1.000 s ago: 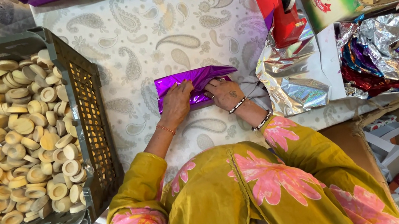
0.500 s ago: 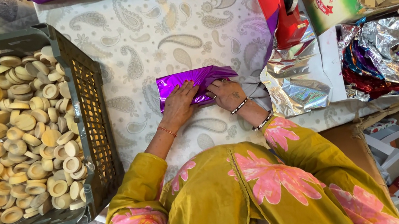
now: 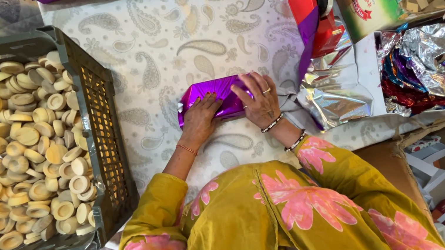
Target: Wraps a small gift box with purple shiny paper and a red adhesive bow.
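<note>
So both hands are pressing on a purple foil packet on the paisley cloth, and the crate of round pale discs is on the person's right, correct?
Not quite. The head view shows the left hand and right hand on the purple foil packet on the paisley cloth, but the crate of round pale discs is on the person's left, not right.

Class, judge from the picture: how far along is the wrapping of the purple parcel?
Done: purple foil covers the parcel, its top smooth. In hand: the left hand and right hand press flat on it, no grip closed. Left: no tape shows on it; the red tape dispenser stands apart, untouched.
</note>
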